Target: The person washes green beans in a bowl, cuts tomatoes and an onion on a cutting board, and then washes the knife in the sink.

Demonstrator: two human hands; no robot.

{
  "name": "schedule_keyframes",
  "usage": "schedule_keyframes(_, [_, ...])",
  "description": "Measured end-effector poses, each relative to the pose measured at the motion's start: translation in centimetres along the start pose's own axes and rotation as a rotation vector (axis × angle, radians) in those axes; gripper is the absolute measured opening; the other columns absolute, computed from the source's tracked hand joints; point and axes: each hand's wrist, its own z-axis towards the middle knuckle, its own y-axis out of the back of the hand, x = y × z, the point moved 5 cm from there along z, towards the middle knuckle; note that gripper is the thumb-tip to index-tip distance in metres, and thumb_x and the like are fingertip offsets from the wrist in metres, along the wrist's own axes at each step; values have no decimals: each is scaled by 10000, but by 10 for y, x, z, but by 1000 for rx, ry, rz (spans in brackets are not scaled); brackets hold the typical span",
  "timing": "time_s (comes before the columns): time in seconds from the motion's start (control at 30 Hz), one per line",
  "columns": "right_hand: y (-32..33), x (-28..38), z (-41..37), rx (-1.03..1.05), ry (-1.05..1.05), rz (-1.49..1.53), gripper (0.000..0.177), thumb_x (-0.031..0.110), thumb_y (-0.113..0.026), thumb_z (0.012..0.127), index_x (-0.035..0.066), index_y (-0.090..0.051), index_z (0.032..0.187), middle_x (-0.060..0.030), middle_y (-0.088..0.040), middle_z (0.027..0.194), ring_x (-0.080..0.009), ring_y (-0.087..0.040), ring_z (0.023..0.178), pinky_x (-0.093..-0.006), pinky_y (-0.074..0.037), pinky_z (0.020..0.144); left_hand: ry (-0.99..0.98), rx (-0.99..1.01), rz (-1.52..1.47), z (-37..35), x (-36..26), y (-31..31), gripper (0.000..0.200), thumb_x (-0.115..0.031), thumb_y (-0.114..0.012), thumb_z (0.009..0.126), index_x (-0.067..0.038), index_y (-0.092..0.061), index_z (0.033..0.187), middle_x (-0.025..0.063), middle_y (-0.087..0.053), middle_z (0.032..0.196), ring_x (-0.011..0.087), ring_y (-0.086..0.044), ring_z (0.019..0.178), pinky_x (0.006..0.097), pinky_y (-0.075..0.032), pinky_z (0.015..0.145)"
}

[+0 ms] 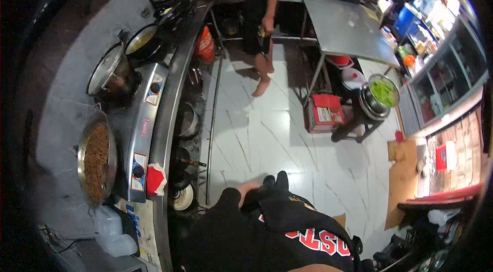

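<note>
Neither my left hand nor my right hand shows. My black shirt (226, 231) with red and white lettering fills the bottom middle, and a strip of bare skin shows at the lower edge. To my left is a two-burner gas stove (141, 128). A wide metal pan (80, 161) of brown shredded food (96, 161) sits on its near burner. Behind it stands a large soot-stained pot (115, 87). A red and white cloth (155, 179) hangs at the counter's edge beside the stove.
Another person (259, 20) stands barefoot on the tiled floor (272, 133) ahead. A steel table (344, 25) is at the back right. Nearer, a stool (354, 120) bears a bowl of green vegetables (382, 92). A red box (326, 113) and flattened cardboard (403, 174) lie on the floor.
</note>
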Motion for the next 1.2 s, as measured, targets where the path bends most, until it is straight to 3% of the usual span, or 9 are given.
schedule_keyframes(0.17, [-22,167,46,184,352,-250,464,345,-459,870,22,-477,1203,-251,-510,1169,-339,-504,1081,-368,-413,886,-205,-1,122,23,1,53,447,-368,-509,847,-28,-547,1135,122,-565,1113,264,-523,1038,350,-368,926])
schedule_keyframes(0.23, [-48,181,97,475,714,-139,370,283,-415,910,-20,-581,1041,-119,-630,962,-231,-585,885,-338,-439,820,-118,-24,124,57,-3,67,431,-353,-505,848,-22,-551,1120,134,-569,1093,269,-528,1026,360,-378,911])
schedule_keyframes(0.3, [-10,249,85,365,184,-302,352,336,-497,855,24,-639,935,-146,-633,769,-212,-618,706,-337,-493,658,-41,-98,170,120,7,94,416,-339,-501,849,-16,-556,1106,145,-573,1074,275,-533,1014,370,-387,895])
schedule_keyframes(0.33, [-2,269,88,354,135,-114,326,318,-553,834,12,-656,881,-115,-627,701,-186,-601,597,-325,-495,571,-5,-144,197,156,17,111,408,-331,-499,850,-13,-558,1098,151,-575,1064,278,-536,1008,374,-392,887])
schedule_keyframes(0.57, [31,381,185,226,442,-427,292,298,-612,739,19,-660,811,-153,-645,748,-253,-631,659,-357,-493,605,111,-639,274,377,63,227,357,-280,-486,853,8,-573,1047,192,-590,996,297,-553,965,408,-426,832])
schedule_keyframes(0.73, [86,468,254,298,326,-591,298,297,-624,696,29,-644,824,-202,-634,813,-345,-620,785,-428,-491,710,262,-756,858,359,-101,191,523,-267,-544,790,-40,-406,1241,218,-472,1194,362,-499,1061,462,-407,882])
schedule_keyframes(0.83, [119,537,287,109,626,-681,398,284,-636,700,52,-581,1019,-217,-609,964,-355,-589,900,-426,-470,777,377,-930,909,384,-181,186,645,-275,-553,764,-77,-295,1321,240,-336,1315,440,-431,1116,495,-378,919])
schedule_keyframes(1.03, [139,731,294,97,939,-363,331,171,-612,766,35,-553,1063,-231,-597,980,-377,-569,929,-425,-447,797,-479,-713,1031,518,-347,157,374,-133,-513,753,-59,-486,1119,228,-503,1080,383,-480,1050,474,-400,877])
schedule_keyframes(1.2, [140,859,287,5,1043,-344,314,118,-610,766,16,-541,1055,-221,-569,931,-377,-567,871,-414,-450,742,-1017,-529,789,458,-523,44,293,-202,-579,779,-47,-534,1024,154,-549,1028,331,-501,992,390,-391,878])
